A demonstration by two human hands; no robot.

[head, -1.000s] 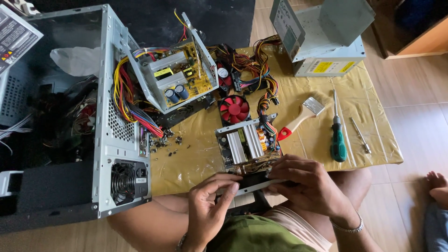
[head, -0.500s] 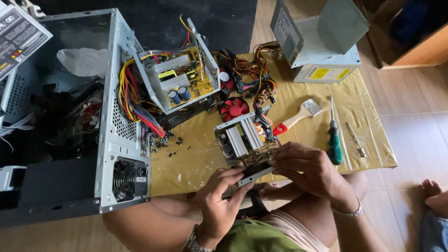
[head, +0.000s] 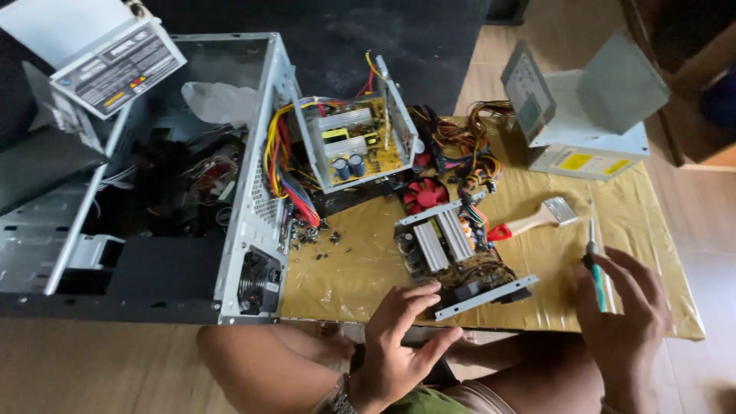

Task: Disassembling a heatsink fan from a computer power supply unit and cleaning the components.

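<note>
A: On the left of the mat, the open grey computer case (head: pixel 253 192) is lying on its side, the largest item, its vent fan facing the person. Beside it, an opened power supply (head: pixel 356 146) is leaning upright, coloured wires trailing toward the case.

B: And far right?

A: A closed grey supply box (head: pixel 583 146) is sitting at the yellow sheet's (head: pixel 360 268) back corner. Nearer centre, the bare power supply board (head: pixel 452 249) with its two ribbed heatsinks is resting on the sheet, just behind the left hand. A red fan (head: pixel 425 193) is lying behind it; a paintbrush (head: pixel 537 218) is lying to its right.

B: Hands?

A: The left hand (head: pixel 399 341) is hovering at the board's near edge, fingers spread and loosely curved, gripping nothing. The right hand (head: pixel 625 322) is wrapping its fingers around the green screwdriver (head: pixel 594 268), shaft pointing away.
</note>
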